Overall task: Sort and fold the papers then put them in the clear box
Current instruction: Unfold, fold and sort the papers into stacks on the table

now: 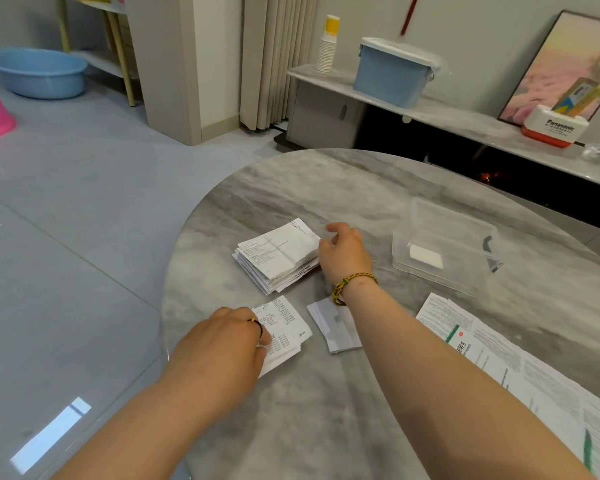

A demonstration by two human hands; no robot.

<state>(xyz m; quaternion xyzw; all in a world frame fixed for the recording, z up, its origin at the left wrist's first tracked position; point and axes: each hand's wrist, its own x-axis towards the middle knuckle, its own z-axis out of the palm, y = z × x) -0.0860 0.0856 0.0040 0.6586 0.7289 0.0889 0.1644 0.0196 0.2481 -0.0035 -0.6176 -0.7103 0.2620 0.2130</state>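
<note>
Left hand (222, 341) pinches a slip (286, 323) by the table's (291, 188) left edge, likely mid-fold. Right hand (343, 252) curls against the stack (278, 258) mid-table, clamped or just squaring it, can't tell; the box (454, 230) waits near, rightward.

Glossy table (326, 188), perhaps marble; paper stack (279, 254)

Stack (278, 254) lies left of clear box (458, 237), which apparently holds paper (425, 256).

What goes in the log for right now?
left hand: on slip | right hand: at stack edge | box: open, one folded paper inside | big sheets: unfolded, near right
</note>
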